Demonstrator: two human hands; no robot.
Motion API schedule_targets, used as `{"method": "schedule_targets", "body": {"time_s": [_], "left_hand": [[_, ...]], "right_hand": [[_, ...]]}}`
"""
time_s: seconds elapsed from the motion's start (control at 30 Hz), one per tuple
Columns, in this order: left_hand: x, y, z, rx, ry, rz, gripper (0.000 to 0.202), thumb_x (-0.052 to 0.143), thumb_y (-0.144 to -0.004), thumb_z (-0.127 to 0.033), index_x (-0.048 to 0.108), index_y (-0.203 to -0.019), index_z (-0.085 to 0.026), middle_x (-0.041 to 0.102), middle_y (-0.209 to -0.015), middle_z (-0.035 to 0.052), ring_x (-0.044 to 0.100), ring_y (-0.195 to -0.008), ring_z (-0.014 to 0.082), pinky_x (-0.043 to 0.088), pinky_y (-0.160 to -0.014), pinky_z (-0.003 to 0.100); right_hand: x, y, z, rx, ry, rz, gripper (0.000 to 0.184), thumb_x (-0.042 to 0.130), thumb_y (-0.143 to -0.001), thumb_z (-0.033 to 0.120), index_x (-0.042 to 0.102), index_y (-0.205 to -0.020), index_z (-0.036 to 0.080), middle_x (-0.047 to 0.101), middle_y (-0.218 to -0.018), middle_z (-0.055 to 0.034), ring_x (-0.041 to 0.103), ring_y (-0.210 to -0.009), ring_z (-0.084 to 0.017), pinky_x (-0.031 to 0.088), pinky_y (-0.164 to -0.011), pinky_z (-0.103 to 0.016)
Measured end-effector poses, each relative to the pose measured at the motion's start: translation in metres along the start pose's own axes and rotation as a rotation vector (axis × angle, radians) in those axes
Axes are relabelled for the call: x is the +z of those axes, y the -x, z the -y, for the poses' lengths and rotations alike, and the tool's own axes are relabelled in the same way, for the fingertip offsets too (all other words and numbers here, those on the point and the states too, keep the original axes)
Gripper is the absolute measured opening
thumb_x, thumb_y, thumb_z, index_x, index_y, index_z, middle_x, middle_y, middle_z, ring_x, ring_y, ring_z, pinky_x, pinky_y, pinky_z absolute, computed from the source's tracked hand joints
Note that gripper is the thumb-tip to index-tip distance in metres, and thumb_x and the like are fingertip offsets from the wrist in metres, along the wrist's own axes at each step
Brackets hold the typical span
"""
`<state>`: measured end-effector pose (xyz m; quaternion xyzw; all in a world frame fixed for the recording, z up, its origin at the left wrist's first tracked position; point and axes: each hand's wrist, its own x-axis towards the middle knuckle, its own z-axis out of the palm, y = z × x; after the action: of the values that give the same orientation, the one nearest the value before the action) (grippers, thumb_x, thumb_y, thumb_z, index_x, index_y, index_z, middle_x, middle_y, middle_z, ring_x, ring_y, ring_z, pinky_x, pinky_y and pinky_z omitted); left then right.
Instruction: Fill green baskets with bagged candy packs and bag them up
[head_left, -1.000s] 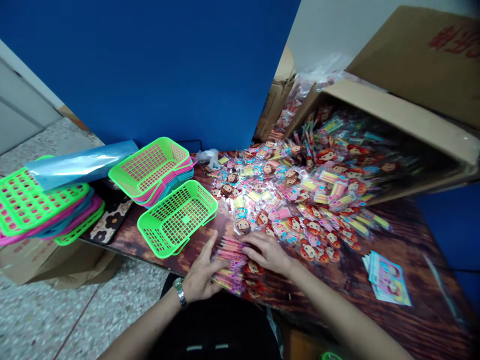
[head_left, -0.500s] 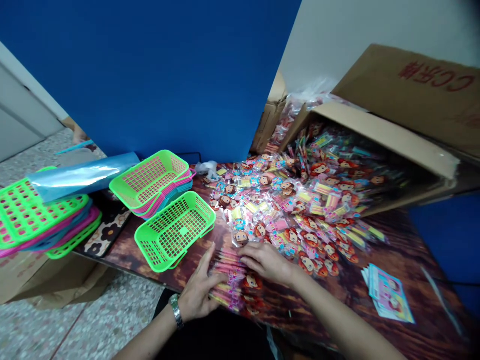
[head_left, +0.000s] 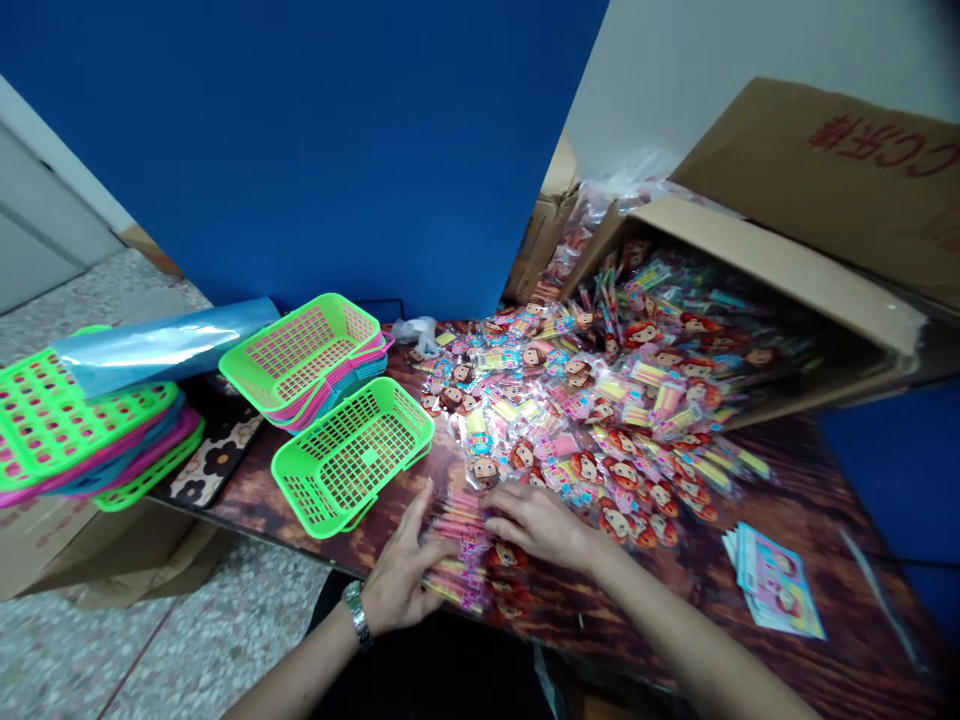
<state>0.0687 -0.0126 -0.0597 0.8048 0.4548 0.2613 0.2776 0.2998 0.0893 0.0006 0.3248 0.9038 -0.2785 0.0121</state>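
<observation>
My left hand (head_left: 405,575), with a watch on the wrist, lies fingers out against the left side of a neat row of wrapped toy packets (head_left: 469,560) at the table's near edge. Over the top of that row rests my right hand (head_left: 536,525), fingers spread flat on the packets. Neither hand grips anything. A large loose heap of the same cartoon-face packets (head_left: 600,410) spreads behind my hands. An empty green basket (head_left: 352,455) stands just left of my left hand.
A stack of green, pink and blue baskets (head_left: 311,355) sits behind the single basket, another stack (head_left: 82,430) with a blue plastic roll (head_left: 161,340) farther left. An open cardboard box (head_left: 780,280) spills packets at right. Printed cards (head_left: 776,580) lie near right. A blue panel stands behind.
Both hands stay on the row of packets, barely shifting. The view has tilted slightly, so everything sits a little lower than a second ago.
</observation>
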Motion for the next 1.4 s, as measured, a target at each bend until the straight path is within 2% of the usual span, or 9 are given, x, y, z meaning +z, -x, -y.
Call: {"method": "schedule_targets", "body": {"time_s": [0.2, 0.43, 0.67, 0.83, 0.93, 1.07, 1.2, 1.3, 1.4], "left_hand": [[-0.001, 0.0, -0.002, -0.046, 0.04, 0.016, 0.043, 0.068, -0.066, -0.016, 0.061, -0.109, -0.018, -0.021, -0.15, 0.005, 0.019, -0.135, 0.0377, 0.029, -0.105, 0.044], [-0.001, 0.0, -0.002, -0.047, 0.024, 0.02, 0.041, 0.068, -0.068, -0.02, 0.062, -0.109, -0.017, -0.02, -0.15, 0.0054, 0.026, -0.132, 0.0391, 0.033, -0.103, 0.046], [-0.002, 0.0, -0.001, -0.039, 0.086, 0.017, 0.051, 0.067, -0.064, -0.012, 0.058, -0.112, -0.024, -0.023, -0.149, -0.0015, 0.026, -0.133, 0.0376, 0.037, -0.1, 0.047], [-0.002, 0.001, -0.001, -0.028, 0.084, 0.009, 0.05, 0.066, -0.065, -0.012, 0.058, -0.113, -0.021, -0.022, -0.15, 0.0021, 0.027, -0.132, 0.0375, 0.036, -0.101, 0.046], [0.0, 0.002, -0.001, -0.042, 0.082, 0.007, 0.045, 0.066, -0.066, -0.014, 0.06, -0.111, -0.019, -0.02, -0.15, 0.0043, 0.028, -0.132, 0.0371, 0.035, -0.102, 0.042], [0.001, 0.001, -0.002, -0.06, 0.081, 0.003, 0.043, 0.065, -0.068, -0.016, 0.06, -0.11, -0.018, -0.02, -0.15, 0.0038, 0.02, -0.134, 0.0377, 0.033, -0.103, 0.043], [0.0, -0.003, -0.004, -0.063, 0.054, -0.03, 0.042, 0.066, -0.07, -0.019, 0.06, -0.112, -0.018, -0.02, -0.15, 0.0036, 0.02, -0.134, 0.0385, 0.031, -0.104, 0.045], [0.0, -0.006, -0.005, -0.065, 0.016, -0.037, 0.045, 0.067, -0.07, -0.021, 0.06, -0.114, -0.02, -0.02, -0.15, 0.0033, 0.019, -0.134, 0.0395, 0.031, -0.103, 0.047], [0.001, -0.007, -0.005, -0.064, -0.05, -0.054, 0.054, 0.067, -0.07, -0.023, 0.054, -0.122, -0.021, -0.024, -0.149, 0.0044, 0.016, -0.135, 0.0405, 0.031, -0.103, 0.047]], "right_hand": [[0.003, 0.0, 0.0, 0.035, -0.022, -0.014, 0.038, 0.045, -0.09, 0.042, 0.05, -0.122, 0.023, 0.062, -0.109, -0.0086, 0.059, -0.096, -0.019, 0.046, -0.083, -0.03], [0.007, -0.003, -0.004, 0.038, -0.085, -0.051, 0.034, 0.039, -0.093, 0.039, 0.055, -0.117, 0.022, 0.064, -0.105, -0.0075, 0.06, -0.095, -0.018, 0.045, -0.082, -0.029], [0.01, -0.006, -0.006, 0.012, -0.032, -0.06, 0.03, 0.035, -0.094, 0.029, 0.057, -0.112, 0.02, 0.064, -0.099, -0.0072, 0.059, -0.091, -0.016, 0.045, -0.081, -0.027], [0.01, -0.006, -0.006, -0.001, -0.025, -0.073, 0.028, 0.034, -0.094, 0.027, 0.058, -0.107, 0.021, 0.064, -0.094, -0.0059, 0.06, -0.086, -0.015, 0.046, -0.077, -0.025], [0.011, -0.003, -0.005, 0.001, -0.028, -0.082, 0.029, 0.035, -0.094, 0.029, 0.058, -0.109, 0.021, 0.064, -0.096, -0.0067, 0.06, -0.085, -0.015, 0.046, -0.077, -0.025], [0.009, 0.002, -0.003, -0.001, -0.057, -0.071, 0.034, 0.039, -0.093, 0.04, 0.056, -0.115, 0.021, 0.062, -0.108, -0.0086, 0.059, -0.096, -0.018, 0.046, -0.084, -0.029], [0.008, 0.006, 0.002, 0.036, -0.042, -0.044, 0.054, 0.045, -0.087, 0.054, 0.043, -0.131, 0.023, 0.058, -0.118, -0.0109, 0.055, -0.106, -0.023, 0.045, -0.088, -0.035], [0.012, 0.006, 0.004, 0.06, -0.024, -0.054, 0.056, 0.043, -0.088, 0.051, 0.036, -0.136, 0.023, 0.056, -0.121, -0.0121, 0.055, -0.107, -0.023, 0.045, -0.089, -0.036], [0.019, 0.004, 0.003, 0.021, -0.027, -0.086, 0.044, 0.04, -0.092, 0.044, 0.044, -0.129, 0.022, 0.056, -0.118, -0.0108, 0.055, -0.104, -0.021, 0.045, -0.088, -0.032]]}}
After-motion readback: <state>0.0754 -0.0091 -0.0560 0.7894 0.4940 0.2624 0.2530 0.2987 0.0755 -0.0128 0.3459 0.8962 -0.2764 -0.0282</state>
